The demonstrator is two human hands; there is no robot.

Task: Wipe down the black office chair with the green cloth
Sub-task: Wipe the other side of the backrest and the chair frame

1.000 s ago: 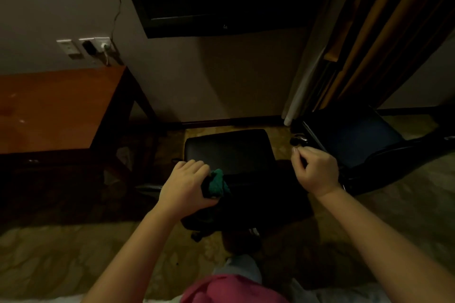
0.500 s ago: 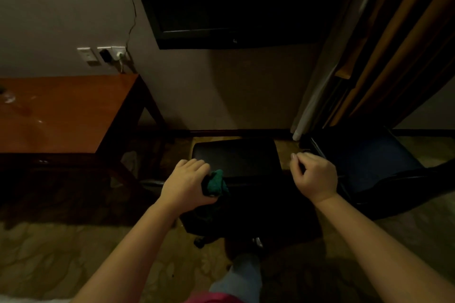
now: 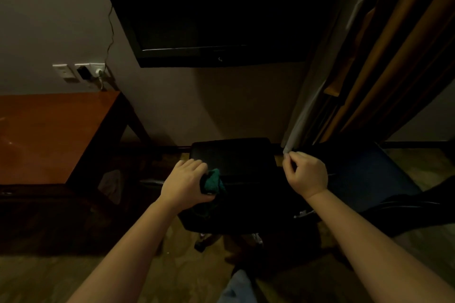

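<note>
At frame centre, the green cloth (image 3: 213, 181) is gripped in the left hand (image 3: 183, 183) against the black office chair (image 3: 234, 157), largely swallowed by shadow; the right hand (image 3: 306, 172) is clenched, seemingly empty.

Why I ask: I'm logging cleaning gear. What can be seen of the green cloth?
The green cloth is dark teal soft fabric, bunched into a wad. The left hand grips it, fingers curled over most of it, only a crumpled end showing. It sits at the left of the black office chair; contact is lost in shadow.
</note>
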